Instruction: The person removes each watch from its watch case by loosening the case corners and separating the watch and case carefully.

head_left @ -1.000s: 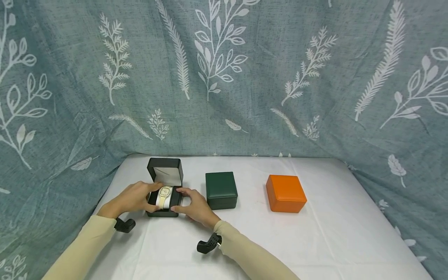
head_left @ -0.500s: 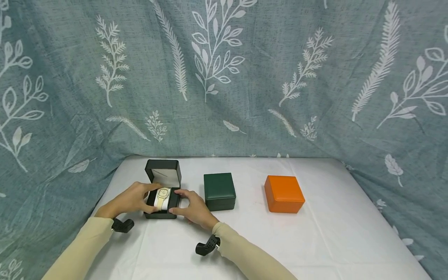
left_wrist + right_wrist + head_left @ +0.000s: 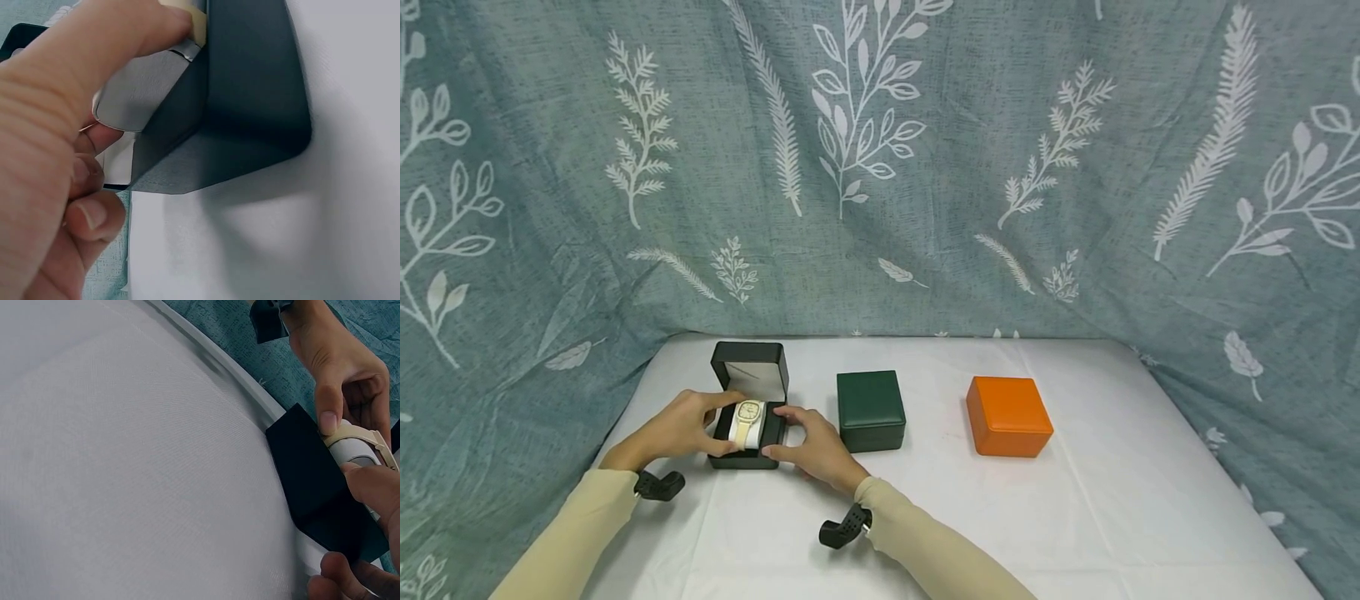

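A black watch box [image 3: 749, 353] stands with its lid raised at the table's left. In it sits a gold watch [image 3: 748, 412] with a cream strap, round a white cushion [image 3: 352, 449]. My left hand [image 3: 683, 425] pinches the watch on its cushion, thumb at the near end of the strap and index finger at the far end. My right hand [image 3: 817, 446] holds the box's right side, thumb tip against the cushion and other fingers outside the box wall. In the left wrist view the cushion's grey end [image 3: 134, 94] shows above the black wall. The cushion's underside is hidden.
A closed dark green box [image 3: 871, 410] stands just right of the black box. Farther right is a closed orange box [image 3: 1011, 417]. All stand on a white-covered table [image 3: 925, 525], with a leaf-patterned curtain [image 3: 880, 167] behind. A black device [image 3: 846, 527] is strapped on each wrist.
The whole head view has shifted slightly. Both hands stay at the black box in nearly the same pose, and the watch and cushion have moved a touch left within it.
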### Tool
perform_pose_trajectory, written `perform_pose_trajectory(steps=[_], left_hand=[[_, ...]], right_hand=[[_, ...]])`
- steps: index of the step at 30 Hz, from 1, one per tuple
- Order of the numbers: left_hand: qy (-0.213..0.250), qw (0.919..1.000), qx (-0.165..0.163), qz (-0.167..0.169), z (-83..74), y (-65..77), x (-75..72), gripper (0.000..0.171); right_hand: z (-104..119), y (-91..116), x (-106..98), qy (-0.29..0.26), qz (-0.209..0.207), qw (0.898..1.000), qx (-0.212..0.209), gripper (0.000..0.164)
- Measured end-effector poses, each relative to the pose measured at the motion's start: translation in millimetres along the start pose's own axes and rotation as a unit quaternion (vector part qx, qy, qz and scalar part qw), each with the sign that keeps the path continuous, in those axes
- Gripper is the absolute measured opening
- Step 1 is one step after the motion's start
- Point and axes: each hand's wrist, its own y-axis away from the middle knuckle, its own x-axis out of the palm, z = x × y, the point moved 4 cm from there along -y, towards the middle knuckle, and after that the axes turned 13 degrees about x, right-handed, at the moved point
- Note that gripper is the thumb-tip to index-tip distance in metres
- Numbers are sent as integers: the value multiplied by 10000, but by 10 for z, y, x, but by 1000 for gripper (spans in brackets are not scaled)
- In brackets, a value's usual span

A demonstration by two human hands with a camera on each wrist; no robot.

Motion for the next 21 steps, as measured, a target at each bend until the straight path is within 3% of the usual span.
perform_pose_trajectory(steps=[21], left_hand=[[26,9997,156,-201,-74,82,-54,68]], right_hand=[[90,22,-28,5,-29,10000,-50,66]])
